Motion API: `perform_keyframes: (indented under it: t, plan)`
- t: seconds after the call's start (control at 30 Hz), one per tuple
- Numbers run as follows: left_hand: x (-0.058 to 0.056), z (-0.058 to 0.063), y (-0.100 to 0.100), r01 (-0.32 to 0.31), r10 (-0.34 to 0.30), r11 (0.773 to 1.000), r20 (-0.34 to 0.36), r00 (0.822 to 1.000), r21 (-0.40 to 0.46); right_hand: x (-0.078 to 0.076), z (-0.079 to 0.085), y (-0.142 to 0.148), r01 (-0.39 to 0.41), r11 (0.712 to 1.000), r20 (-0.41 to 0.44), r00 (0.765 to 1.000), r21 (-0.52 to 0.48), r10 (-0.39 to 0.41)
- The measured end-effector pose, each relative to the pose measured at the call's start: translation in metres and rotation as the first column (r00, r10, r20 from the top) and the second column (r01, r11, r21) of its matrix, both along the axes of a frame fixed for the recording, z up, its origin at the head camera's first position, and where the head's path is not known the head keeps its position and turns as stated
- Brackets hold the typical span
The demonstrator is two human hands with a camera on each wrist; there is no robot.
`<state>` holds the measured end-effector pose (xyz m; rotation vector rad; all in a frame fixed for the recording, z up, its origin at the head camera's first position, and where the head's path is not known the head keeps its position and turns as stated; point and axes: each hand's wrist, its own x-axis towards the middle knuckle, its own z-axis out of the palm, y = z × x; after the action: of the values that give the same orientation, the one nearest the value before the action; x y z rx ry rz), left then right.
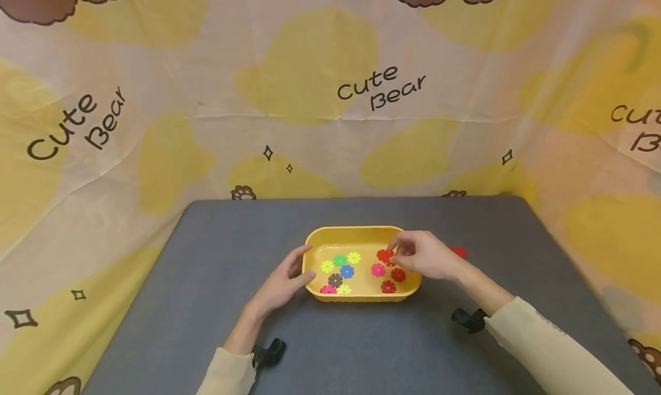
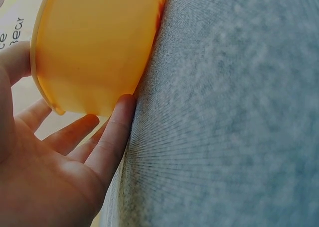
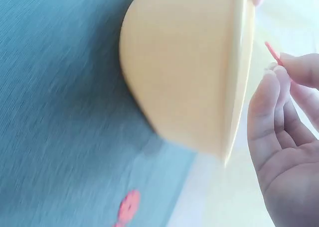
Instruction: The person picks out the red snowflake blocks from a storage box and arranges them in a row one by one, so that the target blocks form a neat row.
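A yellow plastic tub (image 1: 356, 298) stands on the table, with small notched plastic discs lying inside. On its left side are yellow, green, grey and pink ones and a blue disc (image 1: 347, 271); on its right are several red ones and a pink disc (image 1: 378, 270). My left hand (image 1: 281, 280) rests against the tub's left end, fingers fairly straight along the wall and thumb near the rim. Above the right end, my right hand (image 1: 426, 256) pinches a red disc (image 3: 272, 53) between thumb and fingertips, seen edge-on in the right wrist view.
Outside the tub, a loose red disc (image 1: 459, 251) lies on the grey table (image 1: 232, 234), partly behind the right wrist; the right wrist view shows red discs (image 3: 129, 205) there. A printed cloth (image 1: 310, 96) hangs behind and beside the table. Each wrist wears a black band mount (image 1: 269, 352).
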<state>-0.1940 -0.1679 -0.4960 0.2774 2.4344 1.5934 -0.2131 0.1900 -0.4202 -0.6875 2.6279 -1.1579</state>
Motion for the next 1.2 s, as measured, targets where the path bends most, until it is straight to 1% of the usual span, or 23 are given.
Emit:
perform_keyframes:
  t: [0.17, 0.3, 0.53, 0.73, 0.83, 0.93, 1.2]
  plan:
    - [-0.003, 0.003, 0.001, 0.003, -0.003, 1.000, -0.015, 1.000, 0.000, -0.001, 0.002, 0.028, 0.064, 0.998, -0.008, 0.998, -0.026, -0.065]
    - [-0.004, 0.002, 0.000, 0.009, -0.009, 1.000, -0.027, 1.000, 0.001, 0.000, 0.001, 0.049, 0.112, 0.993, -0.021, 0.993, -0.036, -0.113]
    - [-0.004, 0.003, 0.004, 0.019, -0.019, 1.000, -0.023, 1.000, 0.013, 0.004, -0.002, 0.088, 0.215, 0.975, -0.043, 0.975, -0.058, -0.218]
    - [-0.005, 0.003, 0.004, 0.014, -0.013, 1.000, -0.030, 0.999, 0.017, 0.004, -0.011, 0.113, 0.270, 0.960, -0.038, 0.961, -0.075, -0.273]
    - [-0.004, 0.003, 0.003, 0.018, -0.017, 0.999, -0.030, 0.999, 0.026, 0.004, -0.017, 0.123, 0.297, 0.952, -0.030, 0.953, -0.075, -0.300]
    - [-0.001, 0.003, 0.003, 0.018, -0.018, 1.000, -0.026, 1.000, 0.025, 0.005, -0.022, 0.131, 0.308, 0.949, -0.020, 0.951, -0.073, -0.310]
    - [0.002, 0.000, 0.002, -0.008, 0.009, 1.000, -0.033, 0.999, 0.028, 0.004, -0.033, 0.144, 0.324, 0.943, 0.022, 0.946, -0.076, -0.323]
